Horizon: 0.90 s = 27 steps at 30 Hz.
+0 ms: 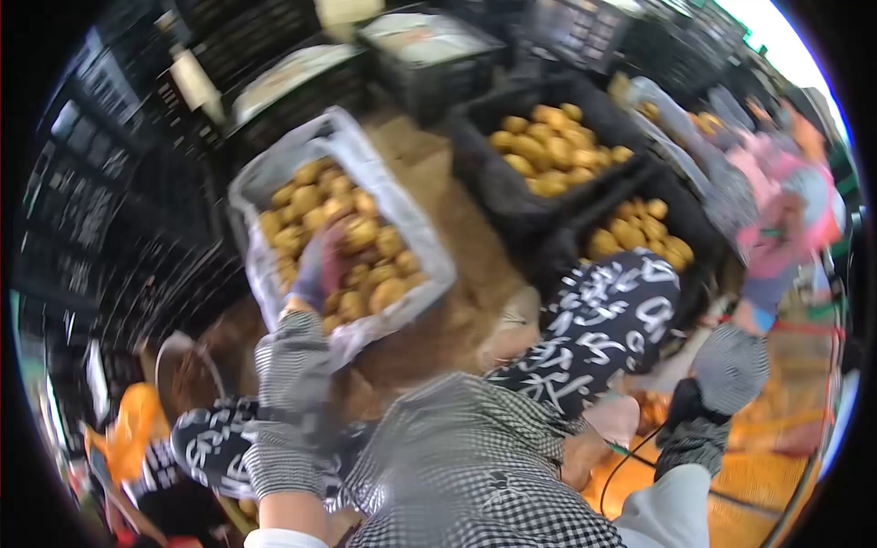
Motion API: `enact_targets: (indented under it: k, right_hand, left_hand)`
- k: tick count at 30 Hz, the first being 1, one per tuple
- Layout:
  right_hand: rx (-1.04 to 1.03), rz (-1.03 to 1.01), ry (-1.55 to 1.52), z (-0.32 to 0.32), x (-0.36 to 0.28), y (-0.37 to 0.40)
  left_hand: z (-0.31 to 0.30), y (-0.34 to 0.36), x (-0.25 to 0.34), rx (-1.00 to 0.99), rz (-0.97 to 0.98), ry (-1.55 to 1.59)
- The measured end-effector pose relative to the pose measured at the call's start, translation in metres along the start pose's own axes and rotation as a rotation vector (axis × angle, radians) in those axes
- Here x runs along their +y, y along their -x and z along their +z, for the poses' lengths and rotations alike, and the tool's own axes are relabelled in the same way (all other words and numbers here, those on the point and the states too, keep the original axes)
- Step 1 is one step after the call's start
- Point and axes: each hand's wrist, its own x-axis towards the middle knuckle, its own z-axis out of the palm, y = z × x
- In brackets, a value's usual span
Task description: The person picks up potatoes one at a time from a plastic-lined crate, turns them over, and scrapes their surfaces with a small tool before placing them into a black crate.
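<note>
**Left hand down in the lined potato crate**

So the left hand [320,265], in a purplish glove with a checked sleeve behind it, is down inside the grey-lined crate [402,205]. It's resting right on the heap of yellow-brown round potatoes [306,196]. One potato sits just past the fingertips, touching them as far as I can see. More are packed on both sides of the hand and under it. It's honestly too blurry to say whether the fingers are curled around a potato or just lying on top, so I can't tell on that grip.

The right hand [682,411] wears a dark glove and is well apart from that crate, low down over an orange surface [758,475]. A thin black cable [630,457] runs just beside it. I can't tell if that hand is spread or closed either.

Between the two hands there's a knee in black cloth with white lettering [607,315]. Out beyond the right hand, two black plastic crates [475,183] hold more of the same potatoes. Another person in pink [776,210] is close to those.
</note>
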Motion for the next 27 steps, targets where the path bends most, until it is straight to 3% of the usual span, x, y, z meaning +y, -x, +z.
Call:
enact_targets:
  k: [1,2,3,4,5,6,7,8,9,11,13,16,18,21,23,27]
  right_hand:
    - [-0.086,-0.019,0.004,0.069,0.006,0.038]
    - [-0.123,0.307,-0.274,0.129,-0.014,0.083]
    - [-0.278,0.450,-0.157,0.177,-0.019,0.119]
    - [-0.540,0.350,-0.150,0.204,-0.010,0.153]
    - [-0.668,0.514,-0.439,0.240,-0.026,0.191]
    - [-0.829,0.518,-0.477,0.261,-0.027,0.223]
    - [-1.025,0.405,-0.509,0.274,-0.032,0.250]
    - [-1.118,0.456,-0.464,0.282,-0.037,0.278]
    - [-1.150,0.454,-0.390,0.292,-0.048,0.289]
    - [-1.217,0.445,-0.241,0.311,-0.071,0.311]
    - [-1.174,0.353,-0.151,0.311,-0.067,0.329]
    - [-1.147,0.330,-0.138,0.307,-0.053,0.345]
    - [-1.059,0.267,-0.117,0.306,-0.044,0.353]
    - [-1.126,0.495,-0.123,0.303,-0.035,0.357]
    - [-1.127,0.573,-0.044,0.299,-0.015,0.373]
    - [-1.052,0.493,-0.067,0.303,0.015,0.375]
  left_hand:
    - [0.016,0.011,0.009,-0.100,0.129,-0.047]
    - [0.032,0.021,0.018,-0.193,0.257,-0.079]
    - [0.057,0.036,0.037,-0.099,0.110,0.025]
    - [0.079,0.052,0.053,-0.134,0.169,0.061]
    - [0.093,0.067,0.060,-0.173,0.228,0.097]
    - [0.099,0.078,0.053,-0.162,0.276,0.127]
    - [0.098,0.087,0.049,-0.055,0.153,0.109]
    - [0.101,0.096,0.042,-0.064,0.217,0.080]
    - [0.103,0.104,0.036,-0.075,0.277,0.051]
    - [0.101,0.113,0.026,0.077,0.275,-0.314]
    - [0.101,0.115,0.003,0.178,0.418,-0.857]
    - [0.117,0.123,0.006,0.138,-0.009,-0.401]
    - [0.112,0.120,-0.008,0.100,-0.023,-0.405]
    - [0.105,0.115,-0.020,0.074,0.038,-0.628]
    - [0.107,0.115,-0.021,0.087,0.013,-0.562]
    - [0.102,0.112,-0.025,0.009,0.096,-0.487]
